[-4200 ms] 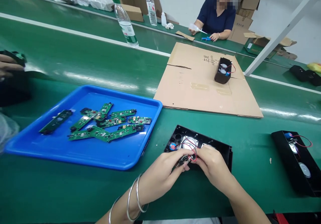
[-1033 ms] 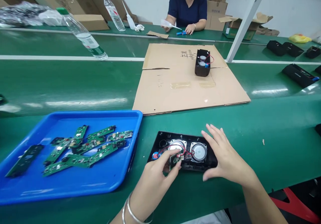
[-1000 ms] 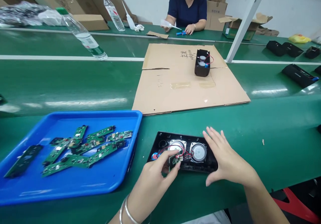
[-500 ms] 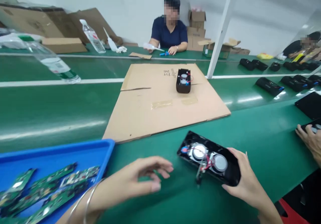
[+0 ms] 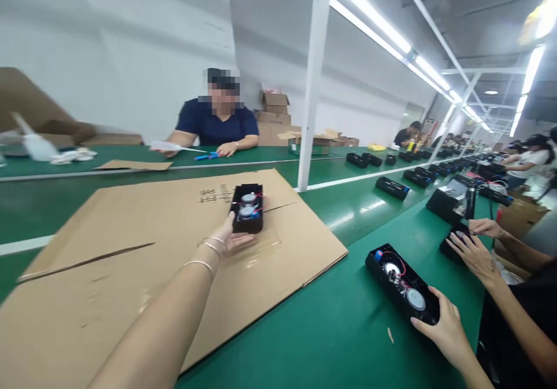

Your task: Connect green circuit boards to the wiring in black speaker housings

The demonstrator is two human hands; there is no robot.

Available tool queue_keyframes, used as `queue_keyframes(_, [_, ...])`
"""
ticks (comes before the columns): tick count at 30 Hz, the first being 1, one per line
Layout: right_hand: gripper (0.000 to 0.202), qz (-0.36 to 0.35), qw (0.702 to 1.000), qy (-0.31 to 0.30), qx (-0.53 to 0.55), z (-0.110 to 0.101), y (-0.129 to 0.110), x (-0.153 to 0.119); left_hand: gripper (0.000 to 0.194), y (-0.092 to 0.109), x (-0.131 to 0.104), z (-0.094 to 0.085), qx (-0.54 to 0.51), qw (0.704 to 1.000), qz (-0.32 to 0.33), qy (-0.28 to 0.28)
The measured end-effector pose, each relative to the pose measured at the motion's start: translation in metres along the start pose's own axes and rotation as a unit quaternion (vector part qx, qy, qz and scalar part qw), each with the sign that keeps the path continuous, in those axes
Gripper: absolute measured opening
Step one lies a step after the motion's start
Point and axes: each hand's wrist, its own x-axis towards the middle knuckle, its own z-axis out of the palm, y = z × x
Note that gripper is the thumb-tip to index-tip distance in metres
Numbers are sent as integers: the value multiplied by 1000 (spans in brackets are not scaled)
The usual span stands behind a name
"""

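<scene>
My right hand [image 5: 441, 325] grips the near end of a black speaker housing [image 5: 402, 284] on the green bench, thumb on one side and fingers on the other. Two round speakers, red wires and a blue part show inside it. Stretched out over the cardboard sheet [image 5: 300, 249], my left hand [image 5: 232, 235] is at the near end of a second black housing [image 5: 248, 209], its thumb against the side and its fingers beneath the near edge. That housing also holds two round speakers and red wires.
A person in a dark blue shirt [image 5: 221, 122] sits across the bench holding a white bottle. At right, a co-worker's hands [image 5: 476, 255] work on another housing. A white post [image 5: 311, 87] rises beyond the cardboard. More black housings [image 5: 391, 188] line the belt.
The view has swung right and up. My left hand has reached forward to the housing on the cardboard and taken hold of it. The housing in my right hand has shifted right and turned.
</scene>
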Motion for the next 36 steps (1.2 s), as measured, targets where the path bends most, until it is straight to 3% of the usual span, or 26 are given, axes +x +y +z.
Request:
queue_keyframes(5, [63,-59,998,9,-21,2,-3,-10,37,2,8,6,58,998,11,-24])
queue_keyframes(9, [60,-72,997,12,-25,0,-7,-14,22,-5,-18,-2,76,994,44,-66])
queue_keyframes(13, [62,-67,997,-3,-26,-4,-10,-13,27,-21,-72,-25,109,989,59,-79])
queue_keyframes(16, [60,-70,996,24,-48,-10,-24,-16,25,-39,-126,-52,123,989,10,-78])
queue_keyframes(19, [43,-133,981,138,-21,-14,-61,-32,28,-60,-179,-78,129,988,-56,-60])
queue_keyframes(21, [32,-211,964,158,43,-13,-95,-52,29,-77,-210,-94,160,984,-72,-35])
queue_keyframes(22, [28,-255,955,128,77,-12,-112,-65,28,-85,-223,-101,181,980,-76,-28])
queue_keyframes(24, [25,-344,929,6,138,-9,-145,-94,22,-100,-248,-112,210,974,-74,-37])
queue_keyframes(28, [19,-463,842,-225,159,-3,-190,-148,26,-116,-278,-129,249,962,-48,-97])
queue_keyframes(33, [37,-490,786,-352,134,11,-216,-192,33,-126,-274,-147,281,940,-56,-186])
queue_keyframes(36, [32,-468,761,-413,176,19,-224,-211,33,-139,-267,-153,282,942,-31,-180])
